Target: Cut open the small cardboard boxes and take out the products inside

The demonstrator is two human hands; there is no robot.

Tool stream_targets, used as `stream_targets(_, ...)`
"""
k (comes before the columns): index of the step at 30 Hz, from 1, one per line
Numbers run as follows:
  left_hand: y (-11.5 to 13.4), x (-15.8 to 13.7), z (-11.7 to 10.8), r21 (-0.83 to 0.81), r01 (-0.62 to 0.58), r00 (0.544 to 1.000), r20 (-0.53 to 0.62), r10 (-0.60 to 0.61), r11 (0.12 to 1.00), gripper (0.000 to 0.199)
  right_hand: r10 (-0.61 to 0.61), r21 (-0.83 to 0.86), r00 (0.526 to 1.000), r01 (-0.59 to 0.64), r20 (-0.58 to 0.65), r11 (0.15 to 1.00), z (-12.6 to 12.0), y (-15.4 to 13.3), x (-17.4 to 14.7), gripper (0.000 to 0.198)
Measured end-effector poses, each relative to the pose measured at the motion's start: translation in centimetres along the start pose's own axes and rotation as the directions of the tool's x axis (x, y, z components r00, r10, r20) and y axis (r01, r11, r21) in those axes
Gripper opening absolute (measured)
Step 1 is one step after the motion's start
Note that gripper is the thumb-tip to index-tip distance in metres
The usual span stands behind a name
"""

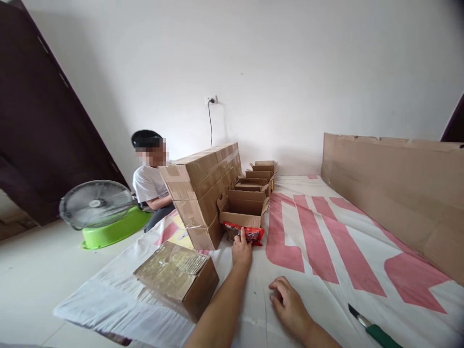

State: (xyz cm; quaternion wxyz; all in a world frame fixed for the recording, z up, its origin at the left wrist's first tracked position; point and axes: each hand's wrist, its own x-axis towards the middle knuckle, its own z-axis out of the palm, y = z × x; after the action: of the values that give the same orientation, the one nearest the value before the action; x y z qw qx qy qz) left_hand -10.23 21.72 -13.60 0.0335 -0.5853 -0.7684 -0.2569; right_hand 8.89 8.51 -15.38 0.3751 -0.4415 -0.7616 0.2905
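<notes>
My left hand [242, 249] is on a shiny red packet [255, 235], its index finger stretched up over the front and the other fingers curled at the lower edge. The packet lies against the near side of an open cardboard box [242, 220] whose flaps stand up. My right hand [290, 305] rests lower down over the cloth, fingers loosely bent, thumb apart, with nothing in it. Beside my left forearm sits a closed carton [174, 270] with torn tape on top.
More open boxes [255, 182] line up behind the nearest one, alongside a stack of taped cartons [203, 193]. A green-handled knife [373, 328] lies blade out at the right. A cardboard sheet [391, 193] stands on the right. At left, a person [150, 183] sits near a fan [96, 203].
</notes>
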Motion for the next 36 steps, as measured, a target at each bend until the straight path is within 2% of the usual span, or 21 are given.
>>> stream_targets(6,0.6,-1.6,-1.2,-0.117,-0.018,0.998,0.058,0.025,0.993,0.074,0.009,0.004,1.0,-0.009,0.003,1.0,-0.1,0.0,0.0,0.018)
stream_targets(9,1.0,-5.5,-2.5,-0.189,-0.056,0.987,0.139,0.083,0.98,0.081,0.004,0.013,0.999,-0.004,0.033,1.0,-0.4,-0.2,0.0,0.017)
stream_targets(11,0.9,-9.3,-4.5,-0.252,-0.15,0.956,0.21,0.205,0.956,0.082,-0.005,0.02,0.998,0.004,0.06,1.0,-0.5,-0.3,0.0,0.015)
stream_targets(13,0.0,-13.0,-7.6,-0.345,-0.302,0.875,0.271,0.402,0.889,0.077,-0.008,0.022,0.996,0.006,0.085,1.0,-0.6,-0.4,-0.1,0.016)
stream_targets(14,-0.7,-14.3,-9.6,-0.411,-0.397,0.803,0.277,0.527,0.821,0.075,-0.004,0.018,0.996,0.002,0.093,1.0,-0.6,-0.5,-0.1,0.016)
stream_targets(15,-1.8,-15.1,-11.7,-0.495,-0.543,0.681,0.213,0.7,0.678,0.066,0.002,0.011,0.995,-0.003,0.098,1.0,-0.6,-0.6,-0.1,0.016)
stream_targets(16,-3.1,-15.2,-13.9,-0.509,-0.638,0.626,0.095,0.774,0.578,0.054,0.01,0.003,0.995,-0.01,0.101,1.0,-0.6,-0.6,-0.2,0.015)
stream_targets(17,-4.7,-14.6,-16.0,-0.466,-0.704,0.626,-0.051,0.778,0.536,0.044,0.016,-0.004,0.995,-0.016,0.102,1.0,-0.6,-0.7,-0.2,0.015)
stream_targets(18,-6.4,-13.4,-18.0,-0.4,-0.73,0.661,-0.207,0.721,0.555,0.036,0.022,-0.01,0.994,-0.021,0.103,1.0,-0.6,-0.8,-0.2,0.015)
stream_targets(19,-8.3,-11.8,-19.7,-0.352,-0.678,0.735,-0.318,0.599,0.646,0.029,0.027,-0.013,0.994,-0.026,0.103,1.0,-0.6,-0.9,-0.2,0.014)
stream_targets(20,-10.3,-9.8,-21.2,-0.335,-0.547,0.815,-0.42,0.398,0.767,0.023,0.03,-0.013,0.994,-0.029,0.105,1.0,-0.7,-1.0,-0.2,0.015)
stream_targets(21,-12.3,-7.8,-22.3,-0.37,-0.359,0.87,-0.465,0.164,0.857,0.025,0.032,-0.011,0.994,-0.031,0.106,0.999,-0.7,-1.0,-0.2,0.015)
stream_targets(22,-14.2,-6.0,-23.1,-0.451,-0.145,0.886,-0.455,-0.087,0.881,0.033,0.033,-0.008,0.994,-0.032,0.106,0.999,-0.7,-1.1,-0.2,0.015)
stream_targets(23,-15.9,-4.5,-23.6,-0.542,0.054,0.864,-0.396,-0.311,0.838,0.042,0.033,-0.003,0.994,-0.033,0.105,0.999,-0.7,-1.1,-0.2,0.015)
stream_targets(24,-17.4,-3.5,-23.8,-0.573,0.137,0.848,-0.355,-0.394,0.808,0.051,0.031,0.004,0.994,-0.032,0.104,0.999,-0.8,-1.2,-0.1,0.016)
stream_targets(26,-19.4,-2.8,-23.6,-0.625,0.241,0.854,-0.227,-0.468,0.743,0.062,0.027,0.027,0.995,-0.03,0.099,0.999,-0.8,-1.2,-0.1,0.015)
stream_targets(29,-19.9,-4.4,-22.0,-0.668,0.291,0.907,-0.035,-0.42,0.685,0.071,0.039,0.082,0.996,-0.045,0.081,0.996,-0.8,-1.3,-0.2,0.013)
stream_targets(32,-18.2,-7.2,-20.0,-0.685,0.304,0.928,0.056,-0.367,0.663,0.074,0.077,0.164,0.996,-0.085,0.055,0.983,-0.9,-1.4,-0.2,0.013)
stream_targets(36,-13.8,-10.3,-17.2,-0.644,0.285,0.939,0.038,-0.343,0.71,0.066,0.203,0.326,0.979,-0.186,-0.019,0.927,-0.9,-1.2,0.4,0.027)
